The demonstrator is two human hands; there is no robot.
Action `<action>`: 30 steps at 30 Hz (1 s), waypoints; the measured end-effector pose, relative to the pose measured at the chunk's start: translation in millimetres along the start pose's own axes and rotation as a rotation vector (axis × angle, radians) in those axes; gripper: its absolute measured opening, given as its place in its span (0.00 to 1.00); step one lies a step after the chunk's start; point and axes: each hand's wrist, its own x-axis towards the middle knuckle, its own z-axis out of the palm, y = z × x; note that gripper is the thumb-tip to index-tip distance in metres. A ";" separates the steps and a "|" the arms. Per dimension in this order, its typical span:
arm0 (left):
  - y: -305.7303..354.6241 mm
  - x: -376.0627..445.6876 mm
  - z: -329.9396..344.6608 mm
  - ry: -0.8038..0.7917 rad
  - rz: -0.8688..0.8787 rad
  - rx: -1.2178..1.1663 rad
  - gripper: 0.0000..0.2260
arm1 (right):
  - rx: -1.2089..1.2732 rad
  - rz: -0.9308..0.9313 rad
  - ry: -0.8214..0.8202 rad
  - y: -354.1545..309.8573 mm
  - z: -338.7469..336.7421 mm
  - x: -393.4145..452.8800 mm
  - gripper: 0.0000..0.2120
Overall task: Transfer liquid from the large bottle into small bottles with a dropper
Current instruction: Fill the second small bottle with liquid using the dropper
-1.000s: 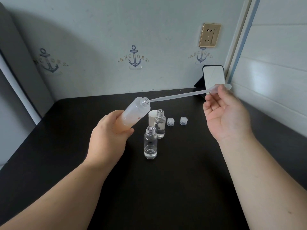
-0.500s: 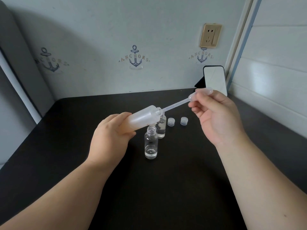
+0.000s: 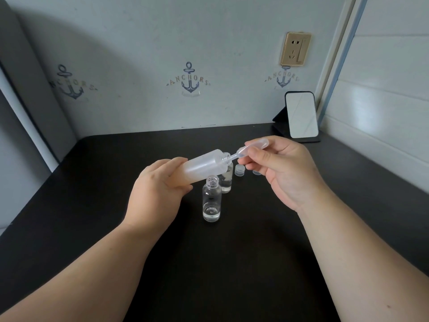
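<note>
The step in hand looks like the filling of the dropper (image 3: 246, 151). The left hand (image 3: 157, 194) grips the large bottle (image 3: 204, 167) around its lower part and holds it tilted, almost lying, above the middle of the counter (image 3: 232, 263), with the open neck pointing to the right. The right hand (image 3: 285, 168) pinches the bulb of the dropper between thumb and fingers, and the thin stem goes deep into the neck of the large bottle.

Two small bottles stand open on the counter under the large bottle. The nearer small bottle (image 3: 211, 201) has a little clear liquid at the bottom. The farther small bottle (image 3: 226, 180) is partly hidden behind the large bottle; how full it is cannot be told. Two small caps (image 3: 239, 170) lie just beside it, toward the right; the second one is mostly covered by the right hand.

The next move probably calls for a gentle release of the bulb to draw liquid, then pulling the stem straight out and bringing the tip over the narrow mouth of a small bottle without dripping.

The counter is black and matt. A small mirror (image 3: 301, 115) leans at its far right corner. The wall (image 3: 139, 43) behind is pale, with anchor prints and a gold socket (image 3: 295, 48).
</note>
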 end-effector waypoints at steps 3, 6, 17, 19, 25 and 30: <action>0.5 0.1 -0.1 0.002 -0.003 0.003 0.23 | 0.013 0.010 0.002 0.3 -0.3 0.1 0.04; 1.8 0.1 0.2 0.006 -0.004 0.002 0.24 | 0.025 0.008 0.002 0.8 -1.9 0.7 0.04; 1.3 0.9 -0.3 0.017 -0.022 -0.003 0.23 | 0.101 0.006 0.039 -1.5 -7.2 2.6 0.11; 0.7 1.2 -0.1 0.026 -0.030 -0.002 0.22 | 0.130 -0.007 0.071 -2.2 -10.5 3.9 0.09; -1.7 2.0 0.4 0.056 -0.077 -0.006 0.22 | 0.323 -0.001 0.222 -5.5 -19.5 6.7 0.09; -2.9 3.2 -1.2 0.081 -0.098 -0.024 0.20 | 0.510 0.010 0.388 -4.3 -26.5 9.1 0.07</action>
